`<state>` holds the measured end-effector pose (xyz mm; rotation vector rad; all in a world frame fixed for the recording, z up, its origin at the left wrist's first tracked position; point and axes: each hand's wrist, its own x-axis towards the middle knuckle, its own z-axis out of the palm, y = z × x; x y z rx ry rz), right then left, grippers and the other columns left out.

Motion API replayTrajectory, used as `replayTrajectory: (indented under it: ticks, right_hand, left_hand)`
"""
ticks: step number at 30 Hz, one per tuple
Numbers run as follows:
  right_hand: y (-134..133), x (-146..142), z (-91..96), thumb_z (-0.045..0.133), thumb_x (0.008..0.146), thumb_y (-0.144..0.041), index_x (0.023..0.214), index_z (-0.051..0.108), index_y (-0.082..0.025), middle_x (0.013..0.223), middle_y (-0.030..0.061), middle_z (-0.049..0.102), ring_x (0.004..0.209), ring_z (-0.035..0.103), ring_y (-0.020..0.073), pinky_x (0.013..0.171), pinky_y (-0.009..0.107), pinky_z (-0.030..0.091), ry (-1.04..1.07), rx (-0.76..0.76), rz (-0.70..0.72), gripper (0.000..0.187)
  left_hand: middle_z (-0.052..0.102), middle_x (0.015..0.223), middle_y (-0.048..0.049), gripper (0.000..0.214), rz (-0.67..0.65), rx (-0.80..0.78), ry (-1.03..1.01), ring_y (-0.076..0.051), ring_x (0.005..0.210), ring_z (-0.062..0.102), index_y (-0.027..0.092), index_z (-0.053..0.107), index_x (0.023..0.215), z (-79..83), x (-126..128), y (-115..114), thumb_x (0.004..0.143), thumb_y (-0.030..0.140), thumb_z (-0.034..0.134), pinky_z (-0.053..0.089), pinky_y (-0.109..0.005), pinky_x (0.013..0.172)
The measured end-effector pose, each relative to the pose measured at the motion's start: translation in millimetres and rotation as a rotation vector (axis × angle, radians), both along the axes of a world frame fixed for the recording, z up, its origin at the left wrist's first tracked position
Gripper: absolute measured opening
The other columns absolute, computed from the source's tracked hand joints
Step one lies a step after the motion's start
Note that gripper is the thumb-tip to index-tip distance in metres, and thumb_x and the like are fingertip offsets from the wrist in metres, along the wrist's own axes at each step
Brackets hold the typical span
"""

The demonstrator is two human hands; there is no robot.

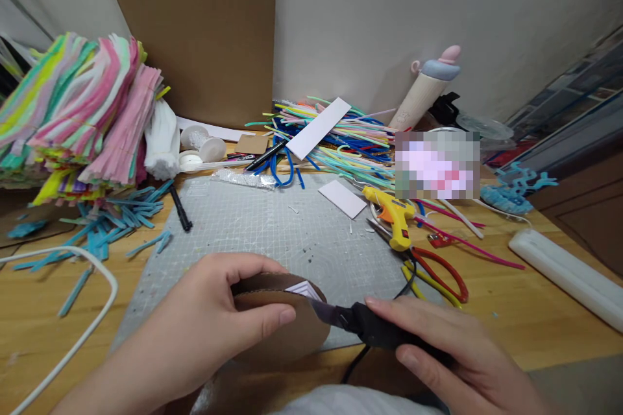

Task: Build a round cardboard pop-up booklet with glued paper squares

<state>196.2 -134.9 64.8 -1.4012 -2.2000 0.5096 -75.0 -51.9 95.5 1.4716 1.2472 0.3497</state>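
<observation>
Head view, two hands, one cardboard oval (282, 321), one black cutter (379, 331)

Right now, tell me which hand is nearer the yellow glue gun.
Right. The right hand, holding a black tool, sits just below the yellow glue gun; the left hand is farther left, gripping cardboard.

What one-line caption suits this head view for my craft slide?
Left hand holds a cardboard piece while right hand presses a black tool to it over a cutting mat.

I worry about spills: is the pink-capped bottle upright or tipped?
Tipped: the bottle leans left against the wall, cap uppermost.
</observation>
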Motion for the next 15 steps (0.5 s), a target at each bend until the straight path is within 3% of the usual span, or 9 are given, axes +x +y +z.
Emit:
replayTrajectory:
  ticks: [4, 7, 11, 13, 15]
  right_hand:
    - [1.6, -0.6, -0.6, 0.049, 0.093, -0.026, 0.132, 0.055, -0.038, 0.12, -0.0017, 0.07, 0.103, 0.069, 0.0157, 0.083, 0.024, 0.057, -0.012, -0.166, -0.019, 0.041]
    - [5.9, -4.8, -3.1, 0.042, 0.097, -0.031, 0.134, 0.054, -0.035, 0.126, 0.001, 0.066, 0.109, 0.066, 0.0183, 0.089, 0.031, 0.056, -0.018, -0.347, -0.066, 0.039]
    - [15.9, -14.2, -9.3, 0.039, 0.098, -0.038, 0.138, 0.049, -0.032, 0.128, 0.0044, 0.065, 0.12, 0.059, 0.0213, 0.098, 0.039, 0.051, 0.043, -0.463, -0.142, 0.042]
    - [20.6, -16.8, -10.4, 0.038, 0.099, -0.036, 0.138, 0.049, -0.032, 0.13, 0.0041, 0.064, 0.123, 0.057, 0.0212, 0.102, 0.041, 0.048, 0.083, -0.468, -0.141, 0.041]
    - [23.8, -15.9, -8.0, 0.039, 0.099, -0.035, 0.138, 0.049, -0.031, 0.134, 0.0036, 0.06, 0.125, 0.055, 0.0206, 0.104, 0.041, 0.046, 0.099, -0.465, -0.122, 0.041]
  left_hand:
    - [0.074, 0.085, 0.0021, 0.024, -0.009, -0.105, -0.015, -0.019, 0.077, 0.069, 0.024, 0.07, 0.093, -5.1, 0.1, 5.7, 0.071, 0.032, 0.069, 0.053, -0.023, 0.06]
    - [0.073, 0.092, -0.0006, 0.034, -0.064, -0.043, 0.108, -0.023, 0.081, 0.069, 0.024, 0.067, 0.101, -17.2, -2.5, 20.9, 0.072, 0.04, 0.068, 0.054, -0.029, 0.064]
    - [0.069, 0.111, -0.0072, 0.042, -0.122, 0.345, 0.383, -0.029, 0.1, 0.064, 0.022, 0.066, 0.109, -36.3, -7.6, 39.6, 0.071, 0.04, 0.07, 0.051, -0.041, 0.085]
    - [0.063, 0.122, -0.0105, 0.045, -0.132, 0.641, 0.491, -0.033, 0.113, 0.057, 0.021, 0.065, 0.113, -40.3, -7.7, 37.5, 0.071, 0.037, 0.07, 0.043, -0.05, 0.099]
    - [0.062, 0.123, -0.0112, 0.038, -0.131, 0.803, 0.545, -0.032, 0.114, 0.056, 0.02, 0.066, 0.111, -39.9, -5.0, 25.9, 0.075, 0.034, 0.067, 0.042, -0.053, 0.1]
